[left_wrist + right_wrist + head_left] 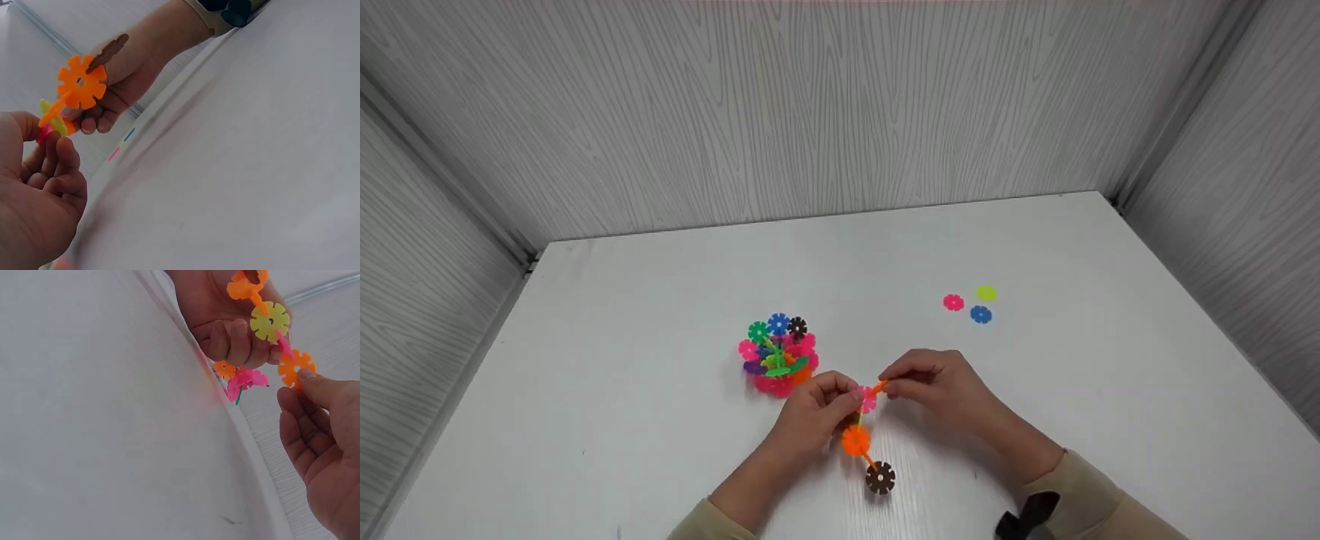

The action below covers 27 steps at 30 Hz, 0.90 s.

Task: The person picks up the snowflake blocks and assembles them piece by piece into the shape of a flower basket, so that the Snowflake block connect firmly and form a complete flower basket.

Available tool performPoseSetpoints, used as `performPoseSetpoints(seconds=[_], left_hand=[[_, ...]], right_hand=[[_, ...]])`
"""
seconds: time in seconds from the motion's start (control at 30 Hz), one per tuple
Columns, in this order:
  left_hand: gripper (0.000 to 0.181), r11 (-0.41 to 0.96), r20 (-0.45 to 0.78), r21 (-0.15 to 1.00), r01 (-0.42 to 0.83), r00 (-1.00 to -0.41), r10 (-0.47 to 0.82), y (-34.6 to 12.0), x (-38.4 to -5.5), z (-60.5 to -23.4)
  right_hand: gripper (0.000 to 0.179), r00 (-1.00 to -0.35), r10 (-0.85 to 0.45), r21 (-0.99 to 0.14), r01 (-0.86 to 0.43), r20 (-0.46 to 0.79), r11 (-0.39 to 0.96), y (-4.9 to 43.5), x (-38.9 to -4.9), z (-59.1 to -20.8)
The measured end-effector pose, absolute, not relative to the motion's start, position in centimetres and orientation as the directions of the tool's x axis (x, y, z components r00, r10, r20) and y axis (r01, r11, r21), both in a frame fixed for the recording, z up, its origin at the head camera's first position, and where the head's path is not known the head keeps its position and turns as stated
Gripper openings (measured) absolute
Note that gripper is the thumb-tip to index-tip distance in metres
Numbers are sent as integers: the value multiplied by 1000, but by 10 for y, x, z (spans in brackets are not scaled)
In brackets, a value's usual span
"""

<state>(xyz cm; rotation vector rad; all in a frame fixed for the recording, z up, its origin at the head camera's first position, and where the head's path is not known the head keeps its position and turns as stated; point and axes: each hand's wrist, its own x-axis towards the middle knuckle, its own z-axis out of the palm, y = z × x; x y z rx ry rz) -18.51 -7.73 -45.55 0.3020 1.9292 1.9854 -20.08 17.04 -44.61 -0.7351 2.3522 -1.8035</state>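
A chain of notched plastic snowflake discs hangs between the two hands. My left hand (810, 412) pinches the chain at a pink disc (870, 401). At the upper right end, an orange disc (289, 370) is held between thumb and fingers of my right hand (949, 388); it meets the pink one. Below the left hand the chain runs through a yellow disc (270, 322) and another orange disc (856, 441), seen face-on from the head. A brown disc (880, 478) forms the lower end, nearest the person.
Left of the hands stands a many-coloured cluster of joined discs (778, 360) on the white table (622, 337). Loose pink (953, 302), yellow (987, 293) and blue (981, 314) discs lie farther back on the right. Grey wood-grain panels (810, 112) enclose the table's back and sides.
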Motion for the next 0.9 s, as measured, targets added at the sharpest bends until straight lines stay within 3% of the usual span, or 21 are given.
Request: performPoseSetpoints(seconds=[0.1,0.2,0.33,0.43,0.57,0.9], left_hand=[[14,-27,-90,994,-108,-919,383,-77,-186,-457],[13,-35,-94,993,-114,-926,367,-77,-187,-457],[12,-33,-112,991,-132,-929,352,-76,-188,-457],[12,-31,-128,989,-147,-930,343,-77,-187,-457],[12,-29,-140,987,-159,-932,334,-78,-186,-455],[12,-58,-151,982,-180,-931,333,-82,-188,-455]], right_hand=[[21,-913,-353,-910,-311,206,274,185,-211,-443],[22,-960,-196,-889,-260,198,376,213,-229,-443],[28,-991,23,-878,-106,131,466,258,-247,-450],[35,-995,89,-859,-1,54,512,281,-252,-457],[43,-997,72,-832,35,6,553,288,-257,-463],[41,-997,-52,-784,-80,61,616,277,-259,-466]])
